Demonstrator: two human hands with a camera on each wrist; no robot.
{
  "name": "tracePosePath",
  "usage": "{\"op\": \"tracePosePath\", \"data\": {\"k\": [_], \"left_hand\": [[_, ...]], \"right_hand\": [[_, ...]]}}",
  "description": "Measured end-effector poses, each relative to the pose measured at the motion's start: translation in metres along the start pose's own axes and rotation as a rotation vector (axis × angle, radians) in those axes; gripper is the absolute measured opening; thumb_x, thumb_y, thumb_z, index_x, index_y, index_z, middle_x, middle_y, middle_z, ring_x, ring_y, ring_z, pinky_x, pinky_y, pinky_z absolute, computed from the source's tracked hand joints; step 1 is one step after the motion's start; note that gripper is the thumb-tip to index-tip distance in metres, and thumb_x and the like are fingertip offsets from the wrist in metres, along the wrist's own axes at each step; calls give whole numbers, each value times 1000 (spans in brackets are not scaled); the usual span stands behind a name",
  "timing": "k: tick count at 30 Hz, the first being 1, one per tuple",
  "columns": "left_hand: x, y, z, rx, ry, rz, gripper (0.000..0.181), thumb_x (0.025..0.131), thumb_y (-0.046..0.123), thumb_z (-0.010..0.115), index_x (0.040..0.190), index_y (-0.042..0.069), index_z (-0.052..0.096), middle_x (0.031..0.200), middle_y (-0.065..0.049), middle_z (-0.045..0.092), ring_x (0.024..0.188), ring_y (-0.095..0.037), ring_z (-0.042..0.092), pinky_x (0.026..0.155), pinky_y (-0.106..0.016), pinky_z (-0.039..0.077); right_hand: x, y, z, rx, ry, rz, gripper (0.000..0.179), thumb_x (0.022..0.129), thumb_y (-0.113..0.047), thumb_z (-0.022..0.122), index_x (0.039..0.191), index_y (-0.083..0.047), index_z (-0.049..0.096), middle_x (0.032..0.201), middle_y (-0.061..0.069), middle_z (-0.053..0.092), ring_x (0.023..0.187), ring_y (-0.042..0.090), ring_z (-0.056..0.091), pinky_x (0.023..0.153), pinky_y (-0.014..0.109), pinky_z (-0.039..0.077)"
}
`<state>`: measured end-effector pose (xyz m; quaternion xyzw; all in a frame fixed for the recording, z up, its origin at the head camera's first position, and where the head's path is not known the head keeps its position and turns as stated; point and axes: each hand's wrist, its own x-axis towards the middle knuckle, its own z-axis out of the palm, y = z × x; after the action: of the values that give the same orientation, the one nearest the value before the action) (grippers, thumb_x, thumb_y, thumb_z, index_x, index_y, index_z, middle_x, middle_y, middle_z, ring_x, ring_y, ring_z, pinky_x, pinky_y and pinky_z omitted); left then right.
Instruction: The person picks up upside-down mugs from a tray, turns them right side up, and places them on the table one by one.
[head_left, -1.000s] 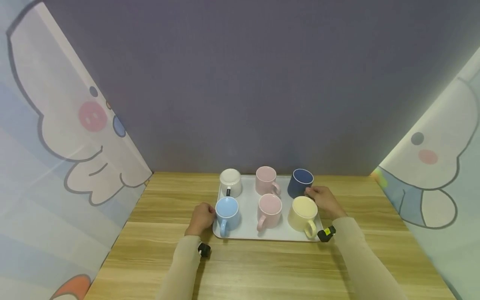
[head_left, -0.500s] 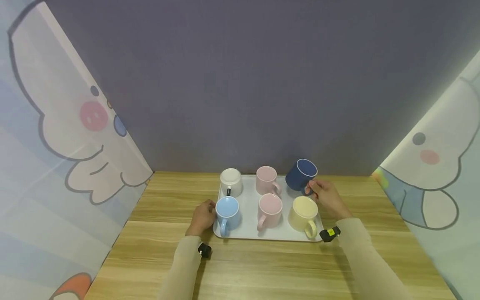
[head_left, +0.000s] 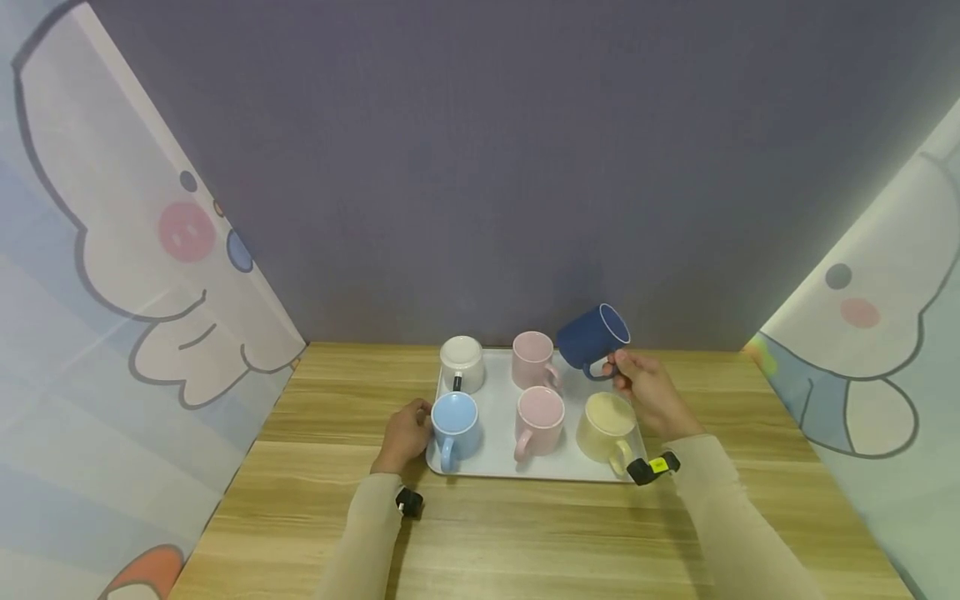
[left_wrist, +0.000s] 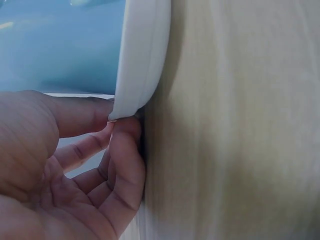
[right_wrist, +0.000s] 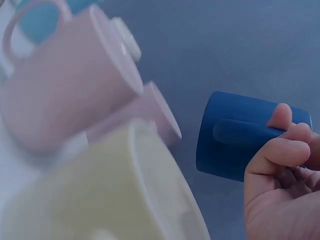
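My right hand (head_left: pixel 651 392) grips the handle of a dark blue mug (head_left: pixel 585 340), held up over the back right of the white tray (head_left: pixel 495 417). The mug is tilted, its mouth turned to the right and its base to the left. In the right wrist view, curled fingers wrap the handle of this mug (right_wrist: pixel 225 107). My left hand (head_left: pixel 405 433) is at the tray's left edge, beside a light blue mug (head_left: pixel 461 442). The left wrist view has thumb and fingers pinching the tray rim (left_wrist: pixel 144 55), with the light blue mug just behind it.
A yellow mug (head_left: pixel 595 437) stands at the tray's front right, close under the right wrist. Two pink mugs, one in front (head_left: pixel 537 437) and one behind (head_left: pixel 527 371), stand mid-tray. A white mug (head_left: pixel 468 381) is at the back left. A grey wall (head_left: pixel 480 208) rises behind the table.
My right hand has lifted the dark blue mug from the tray and tipped it over sideways, its base swinging up to the left. The left hand has stayed on the tray's edge.
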<state>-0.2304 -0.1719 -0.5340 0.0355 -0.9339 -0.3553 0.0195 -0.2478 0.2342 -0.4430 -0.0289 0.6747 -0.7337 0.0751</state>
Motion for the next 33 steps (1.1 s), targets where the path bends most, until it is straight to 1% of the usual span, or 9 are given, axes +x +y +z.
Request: {"op": "tracePosePath", "data": {"k": [3,5,10,13,18,21,25,29,33], "left_hand": [[0,0,0,-6,-6,1,17,93,5,62,110,4,68,120,-28,70,113,-44,66,96,-58,52],[0,0,0,-9,-8,1,18,93,5,62,110,5,68,122,-29,69,116,-45,65,97,-58,52],[-1,0,1,-18,0,8,18,93,4,62,110,4,68,123,-29,69,117,-46,65,96,-58,52],[-1,0,2,-22,4,8,18,93,4,61,111,4,67,123,-29,68,117,-46,65,97,-58,52],[-1,-1,2,-19,11,12,18,93,5,61,111,4,67,122,-29,69,115,-46,66,95,-58,53],[-1,-2,3,-22,15,11,18,94,6,61,111,4,67,118,-27,71,109,-43,67,93,-57,53],[-1,-1,3,-20,23,13,18,93,7,63,110,5,67,114,-26,72,102,-40,68,90,-56,54],[-2,-1,4,-15,28,4,18,93,8,63,111,6,67,116,-26,72,106,-41,68,90,-56,54],[-3,-3,5,-27,32,6,18,94,8,63,111,5,67,119,-27,71,112,-45,67,93,-58,53]], "right_hand": [[-2,-2,6,128,-30,12,25,110,-26,44,95,-14,60,83,-9,64,66,0,46,55,12,36],[-2,-1,8,225,-68,14,26,110,-24,42,95,-12,60,83,-6,63,66,0,47,55,11,36],[-1,3,13,473,-180,-18,32,112,-19,34,97,-8,59,85,-1,63,66,2,48,55,12,33],[-2,6,17,593,-229,-26,34,112,-19,30,98,-7,58,86,-1,62,66,2,45,56,14,29],[-3,8,25,788,-291,-13,38,111,-21,27,98,-5,58,88,2,62,66,6,31,58,17,22],[-3,9,29,869,-327,-21,41,111,-21,25,97,-4,58,87,4,63,69,8,25,60,18,21],[-3,10,35,961,-357,-15,41,111,-22,25,96,-4,59,87,4,62,65,6,34,62,17,22],[-2,12,40,1096,-357,11,35,111,-20,28,98,-3,56,87,5,63,66,9,48,64,16,25],[-3,15,45,1176,-354,5,32,110,-20,30,98,-3,53,87,7,62,66,11,48,65,16,22]]}}
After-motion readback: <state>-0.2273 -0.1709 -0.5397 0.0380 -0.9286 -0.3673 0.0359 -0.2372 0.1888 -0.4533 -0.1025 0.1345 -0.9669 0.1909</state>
